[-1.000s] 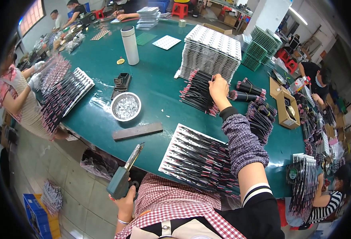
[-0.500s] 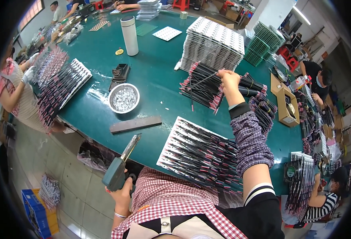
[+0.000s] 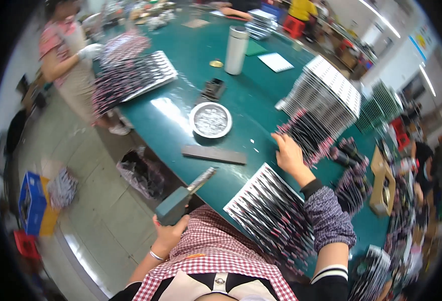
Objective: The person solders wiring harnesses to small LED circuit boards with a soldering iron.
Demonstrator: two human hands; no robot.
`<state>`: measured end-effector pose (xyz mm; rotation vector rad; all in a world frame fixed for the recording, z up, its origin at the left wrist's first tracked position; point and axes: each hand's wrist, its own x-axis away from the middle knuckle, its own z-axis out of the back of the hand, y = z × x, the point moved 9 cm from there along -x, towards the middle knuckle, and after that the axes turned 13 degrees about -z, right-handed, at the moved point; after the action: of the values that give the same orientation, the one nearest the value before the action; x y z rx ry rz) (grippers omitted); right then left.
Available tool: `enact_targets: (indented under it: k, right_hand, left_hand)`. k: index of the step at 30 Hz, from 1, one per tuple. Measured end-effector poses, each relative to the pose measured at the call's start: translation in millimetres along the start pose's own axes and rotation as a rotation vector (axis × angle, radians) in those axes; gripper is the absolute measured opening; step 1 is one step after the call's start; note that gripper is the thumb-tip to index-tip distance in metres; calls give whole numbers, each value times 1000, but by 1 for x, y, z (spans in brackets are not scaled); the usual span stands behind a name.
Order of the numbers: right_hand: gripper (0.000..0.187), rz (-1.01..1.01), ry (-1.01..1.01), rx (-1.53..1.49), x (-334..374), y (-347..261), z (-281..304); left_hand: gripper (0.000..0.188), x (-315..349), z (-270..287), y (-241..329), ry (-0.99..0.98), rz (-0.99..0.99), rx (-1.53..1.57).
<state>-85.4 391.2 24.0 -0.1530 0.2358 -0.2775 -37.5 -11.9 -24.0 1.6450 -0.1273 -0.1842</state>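
Note:
My left hand (image 3: 169,236) is closed round the grip of a green hand tool (image 3: 173,204) with a long flat metal tip. The tip points up and away over the table's near edge. My right hand (image 3: 290,156) is over the table, fingers drawn together and slightly blurred; what is in them does not show clearly. Just beyond it lies a loose pile of black wires (image 3: 308,133) with pinkish ends. Nearer to me, a white board (image 3: 251,193) lies on the table, covered with rows of black wires hanging past its near right side.
A white bowl (image 3: 195,125) of silvery material, a grey bar (image 3: 213,154) and a small black stand (image 3: 214,89) are left of centre. Behind are a white flask (image 3: 236,50) and stacked white boards (image 3: 328,90). A gloved co-worker (image 3: 63,60) stands at the far left beside another wired board.
My right hand has come back from the wire pile toward the near board; the wire it pinched no longer shows clearly. The view has swung left. My left hand keeps the tool.

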Motion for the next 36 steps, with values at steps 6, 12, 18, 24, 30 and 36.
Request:
enact_targets:
  k: [6,12,18,24,30,36]
  right_hand:
    - [62,71,104,-37,-20,40,-17]
    - [61,141,133,-75,18,-2,21]
    - [73,-45,-256,-291,110,-8,4]
    - [83,-115,-234,-202,114,-8,10]
    - [98,-254,-402,-171,97,25,-18]
    - [98,-292,-491,-252,89,43,-33]
  left_hand:
    - [20,15,8,-6,2,-89,-57]
    - [14,5,5,7,2,-134,-39]
    - [16,-12,-1,19,-2,-307,-71]
    - [16,-13,-3,19,5,-441,-124]
    - [14,-5,2,37,-97,-560,-288]
    - [18,-6,18,7,3,-323,-67]
